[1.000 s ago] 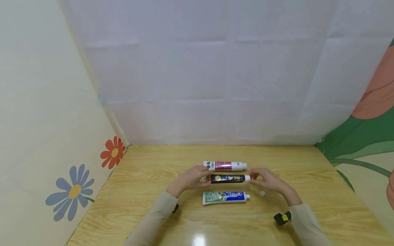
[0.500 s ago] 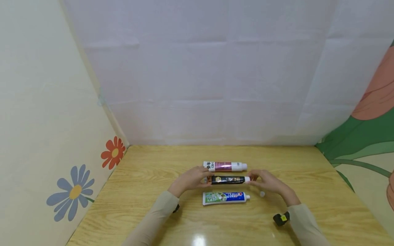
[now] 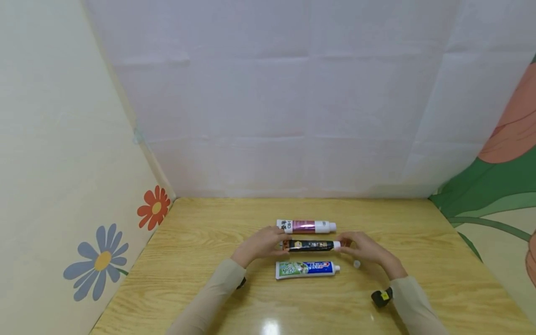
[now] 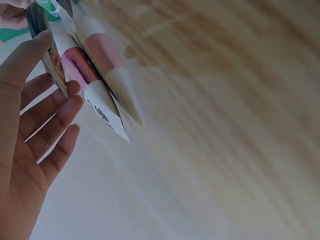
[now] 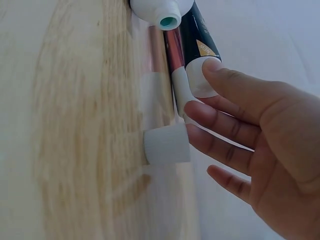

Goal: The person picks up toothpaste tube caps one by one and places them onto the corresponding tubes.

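A black toothpaste tube (image 3: 311, 245) with a white cap (image 5: 202, 80) lies crosswise between my hands, apparently just above the table. My left hand (image 3: 261, 243) pinches its flat tail between thumb and fingers, the other fingers spread in the left wrist view. At the cap end, my right hand (image 3: 363, 246) pinches the white cap between thumb and index finger. Behind it lies a white and purple toothpaste tube (image 3: 303, 226). A blue and green toothpaste tube (image 3: 305, 269) lies on the near side, its nozzle (image 5: 169, 21) uncapped. The loose white cap (image 3: 357, 264) sits near my right hand.
The wooden table (image 3: 209, 214) meets a white sheet (image 3: 268, 177) at its back edge. Painted flowers mark the left wall (image 3: 100, 177). A glossy light reflection shows near the table's front.
Both hands have shifted slightly toward the front with the black toothpaste tube between them. The other two tubes and the loose cap have not moved.
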